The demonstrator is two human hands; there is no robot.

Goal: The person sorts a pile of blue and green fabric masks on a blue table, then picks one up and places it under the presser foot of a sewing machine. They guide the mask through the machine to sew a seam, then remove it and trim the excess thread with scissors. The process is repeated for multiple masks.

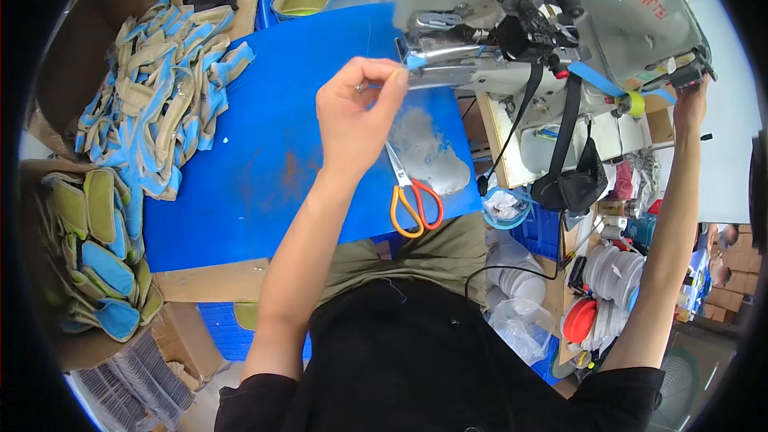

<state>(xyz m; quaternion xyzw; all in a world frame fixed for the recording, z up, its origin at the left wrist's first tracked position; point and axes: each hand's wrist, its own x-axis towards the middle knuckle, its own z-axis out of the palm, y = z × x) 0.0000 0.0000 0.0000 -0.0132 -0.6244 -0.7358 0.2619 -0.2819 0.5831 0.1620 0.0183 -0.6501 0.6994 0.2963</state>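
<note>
My left hand (356,116) is closed in a pinch at the left end of the sewing machine (472,8). What its fingertips hold, if anything, is too small to make out. Just beyond them a bit of blue strip shows at the metal arm (448,56) of the machine. My right hand (694,100) reaches up to a dark part (686,72) at the machine's right end, and its fingers are mostly hidden. Below my left hand, scissors (414,200) with one orange and one red handle lie on the blue work surface (264,192).
A heap of blue and beige fabric bands (160,96) covers the left side. Beneath it, a cardboard box holds green and blue padded pieces (108,268). Green-lined fabric containers (302,0) stand at the back. Thread cones (612,272) crowd the lower right; black straps (566,128) hang from the machine.
</note>
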